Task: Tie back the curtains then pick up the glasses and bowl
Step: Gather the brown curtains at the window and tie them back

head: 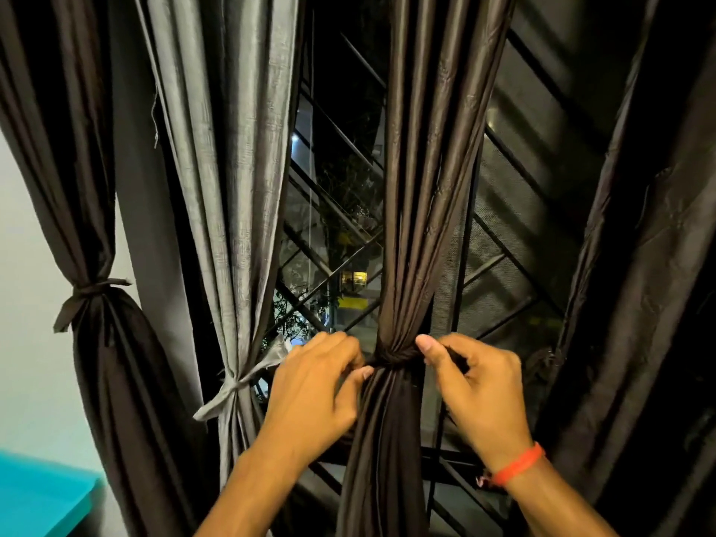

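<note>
Left hand (310, 385) and right hand (476, 385) each pinch an end of the tie band (391, 358) knotted around the gathered brown curtain (422, 188) between them.

Warm indoor light is thrown from behind the camera, and the hands (395, 385) and the grey curtain (232, 188) are lit brightly. The window (341, 211) is seen black, broken only by small yellow lights outside (night, plainly). Deep shadow is held in the dark curtain folds at right. Straight lines are bent outward at the edges, and focus is kept fairly sharp throughout.
</note>
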